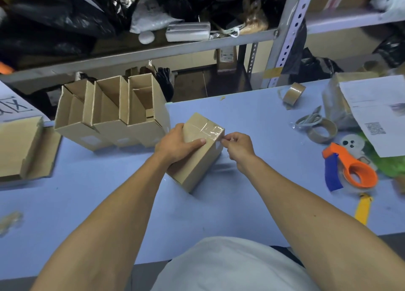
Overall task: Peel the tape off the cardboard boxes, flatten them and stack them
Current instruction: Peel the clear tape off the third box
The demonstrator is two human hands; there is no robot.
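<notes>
A pale blue bench (252,119) fills the view from a head camera looking down at two bare forearms. Near its middle lies a closed cardboard box (197,159), its long axis running diagonally from near-left to far-right, with the far end tipped slightly upward. Clear tape (208,129) crosses the far end of its top face. The left hand (175,146) grips the box from the left side, fingers curled over the far top edge and thumb lying flat across the top. The right hand (238,147) is at the box's right far corner, fingertips pinched together on the tape edge.

Left of the box, touching or just beside it, three open boxes (109,115) stand in a row at the bench's far edge, their open tops tilted toward the viewer. A larger open carton (19,148) sits at the far left. The bench surface in front of the box, toward the person, is bare between the arms.

To the right, well apart from the box, lie an orange and blue tape dispenser (350,170), a yellow-handled tool (363,209), two brown tape rolls (322,130), and printed paper (377,115). Beyond the far edge stands metal shelving (291,27) packed with dark bags.
</notes>
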